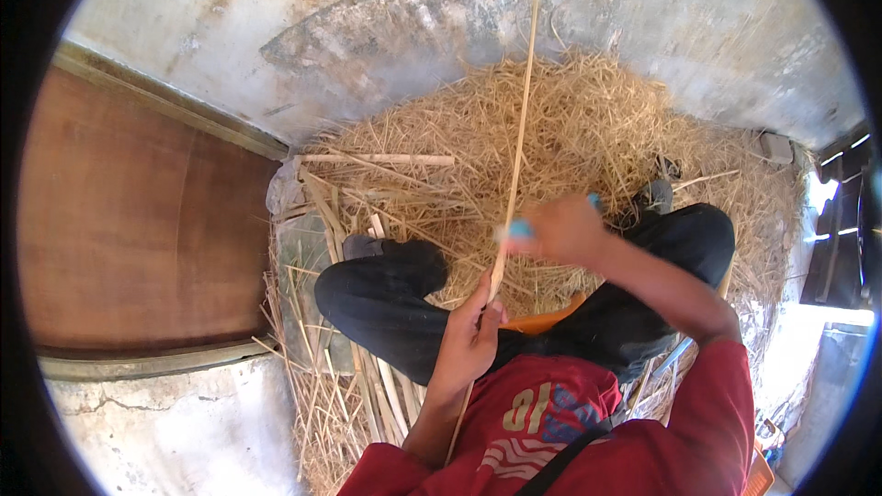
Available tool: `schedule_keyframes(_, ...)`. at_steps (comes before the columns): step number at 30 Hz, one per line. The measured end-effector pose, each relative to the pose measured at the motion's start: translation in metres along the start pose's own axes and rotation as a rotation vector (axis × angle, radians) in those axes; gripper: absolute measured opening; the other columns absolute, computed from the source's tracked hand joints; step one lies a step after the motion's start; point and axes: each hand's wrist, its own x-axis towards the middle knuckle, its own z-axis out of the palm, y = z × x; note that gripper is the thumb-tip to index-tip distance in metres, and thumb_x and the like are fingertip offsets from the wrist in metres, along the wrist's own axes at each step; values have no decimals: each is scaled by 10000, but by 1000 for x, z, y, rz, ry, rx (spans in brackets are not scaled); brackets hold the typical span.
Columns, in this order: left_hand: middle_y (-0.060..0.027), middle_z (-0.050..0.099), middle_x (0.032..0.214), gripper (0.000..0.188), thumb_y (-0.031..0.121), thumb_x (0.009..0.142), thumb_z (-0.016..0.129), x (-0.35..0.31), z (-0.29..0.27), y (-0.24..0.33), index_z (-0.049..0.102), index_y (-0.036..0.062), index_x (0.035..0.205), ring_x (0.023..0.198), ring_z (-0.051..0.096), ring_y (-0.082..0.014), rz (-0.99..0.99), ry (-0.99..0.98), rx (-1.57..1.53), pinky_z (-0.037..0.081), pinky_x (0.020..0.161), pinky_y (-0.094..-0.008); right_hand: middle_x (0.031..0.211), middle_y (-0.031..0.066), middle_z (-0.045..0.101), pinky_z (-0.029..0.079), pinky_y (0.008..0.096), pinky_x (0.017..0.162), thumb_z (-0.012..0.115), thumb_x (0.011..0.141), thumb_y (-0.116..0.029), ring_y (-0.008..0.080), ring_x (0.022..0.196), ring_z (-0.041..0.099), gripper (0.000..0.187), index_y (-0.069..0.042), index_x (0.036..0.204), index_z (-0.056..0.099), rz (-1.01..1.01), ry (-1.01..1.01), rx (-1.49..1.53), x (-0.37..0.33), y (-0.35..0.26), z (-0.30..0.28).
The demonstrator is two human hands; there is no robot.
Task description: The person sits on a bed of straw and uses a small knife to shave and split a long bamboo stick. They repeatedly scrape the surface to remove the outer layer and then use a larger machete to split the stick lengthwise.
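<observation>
A long thin bamboo strip [521, 142] slants up from beside my left forearm to in front of the far wall. My left hand [473, 331] is closed round it near its lower part, with the fingers wrapped about it and the thumb alongside. Just above that grip, my right hand [560, 231] is closed on a blue-handled tool [520, 229], which is at the strip. Motion smears this hand and the tool, so its working edge and exact kind cannot be made out. Blue also shows at the far side of the fist.
A heap of pale shavings [570, 119] lies beyond my bent legs, against the stained wall [413, 28]. More bamboo strips [390, 395] lie at my left, and one flat piece [377, 159] sits by the heap. A brown wooden panel [147, 220] stands on the left.
</observation>
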Motion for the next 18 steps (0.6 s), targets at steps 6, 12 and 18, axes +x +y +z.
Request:
schedule_keyframes(6, -10, 491, 761, 467, 48, 979, 443, -3, -3, 1, 346, 4, 1434, 728, 474, -66, 4, -26, -7, 419, 674, -206, 532, 134, 572, 473, 432, 477, 492, 817, -699, 323, 494, 608, 639, -77, 691, 570, 156, -163, -57, 9, 2, -12)
schedule_keyframes(12, -10, 499, 785, 463, 60, 984, 444, -4, -3, -1, 348, 9, 1434, 727, 474, -66, 3, -7, 13, 420, 678, -206, 493, 65, 478, 396, 383, 437, 572, 765, -681, 278, 453, 543, 602, -104, 629, 467, -175, 72, 5, -2, 4, 6)
schedule_keyframes(18, 2, 486, 781, 458, 54, 982, 441, 2, -5, 8, 363, 26, 1432, 708, 450, -61, 16, -37, -88, 397, 633, -204, 553, 76, 522, 421, 376, 466, 556, 792, -662, 267, 482, 564, 582, -98, 656, 516, -212, 120, -46, 10, 6, -5)
